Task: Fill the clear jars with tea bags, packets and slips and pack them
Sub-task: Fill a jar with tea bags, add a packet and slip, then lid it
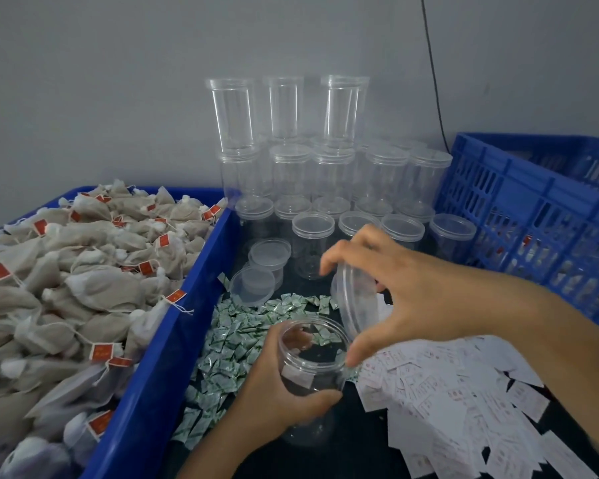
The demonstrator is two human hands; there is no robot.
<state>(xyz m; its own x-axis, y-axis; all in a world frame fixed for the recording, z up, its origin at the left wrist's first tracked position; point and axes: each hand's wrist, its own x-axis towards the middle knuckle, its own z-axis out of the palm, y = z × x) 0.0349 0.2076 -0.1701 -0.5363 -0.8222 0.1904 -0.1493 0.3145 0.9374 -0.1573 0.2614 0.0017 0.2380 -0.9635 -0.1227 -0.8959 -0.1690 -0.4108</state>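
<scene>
My left hand [274,399] grips an open clear jar [312,364] low in the middle, tilted toward me. A white slip seems to lie inside it. My right hand [395,295] holds the jar's clear lid [357,302] just above and right of the jar's mouth, tilted on edge. Beige tea bags [66,299] with red tags fill the blue bin on the left. Small green-and-white packets [242,333] lie scattered on the dark table. White slips [464,392] with red print are spread at the lower right.
Several capped clear jars [312,174] stand stacked against the grey wall behind. Loose lids [260,271] lie beside the blue bin's wall [173,340]. A blue slatted crate [533,216] stands on the right. A black cable [433,70] runs down the wall.
</scene>
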